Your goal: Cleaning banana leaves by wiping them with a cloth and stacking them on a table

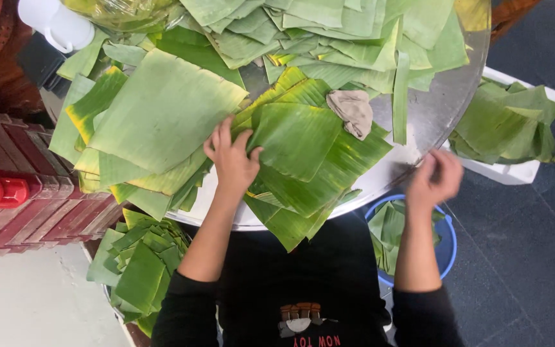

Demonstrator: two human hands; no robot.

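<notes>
Pressing your left hand (231, 160), fingers spread flat, on the banana-leaf pile (303, 151) at the tray's near edge (444, 109), while your right hand (437, 178) hovers loosely curled, empty: overhanging leaves could slide off.

Dark blue floor (521, 257) surrounds a round metal table (441, 106).

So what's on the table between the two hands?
In the head view, overlapping green banana leaves lie between the left hand and the right hand, then a bare strip of the metal table. A crumpled cloth sits farther back.
</notes>
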